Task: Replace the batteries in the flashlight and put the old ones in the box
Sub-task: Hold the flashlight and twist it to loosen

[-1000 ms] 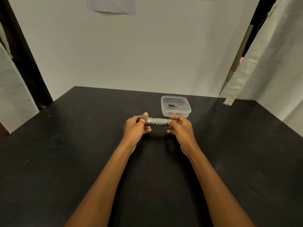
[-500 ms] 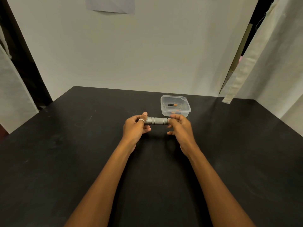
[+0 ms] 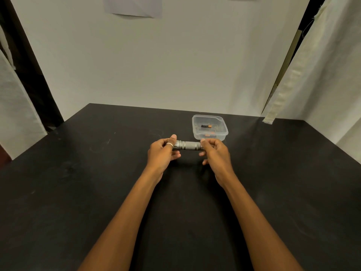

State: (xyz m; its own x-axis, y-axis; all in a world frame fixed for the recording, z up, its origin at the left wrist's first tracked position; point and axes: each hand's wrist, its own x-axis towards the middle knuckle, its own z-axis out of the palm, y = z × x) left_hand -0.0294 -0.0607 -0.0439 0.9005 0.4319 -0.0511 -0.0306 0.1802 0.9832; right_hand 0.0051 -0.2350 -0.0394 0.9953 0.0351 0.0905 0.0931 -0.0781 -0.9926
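Note:
A grey metal flashlight (image 3: 188, 145) lies level between my two hands, a little above the black table (image 3: 78, 192). My left hand (image 3: 163, 153) grips its wider head end, a ring on one finger. My right hand (image 3: 214, 153) pinches the tail end between thumb and fingers. Just behind the flashlight stands a clear plastic box (image 3: 210, 127) without a lid. Inside it lies a black and copper battery (image 3: 206, 126), and more copper-coloured ends show near its front wall.
A white wall closes the back of the table. Pale cloth curtains (image 3: 304, 65) hang at the right, and another hangs at the left edge. A sheet of paper (image 3: 134, 6) is stuck high on the wall.
Both hands and the flashlight stay in the same place. My right fingers have shifted slightly on the tail end.

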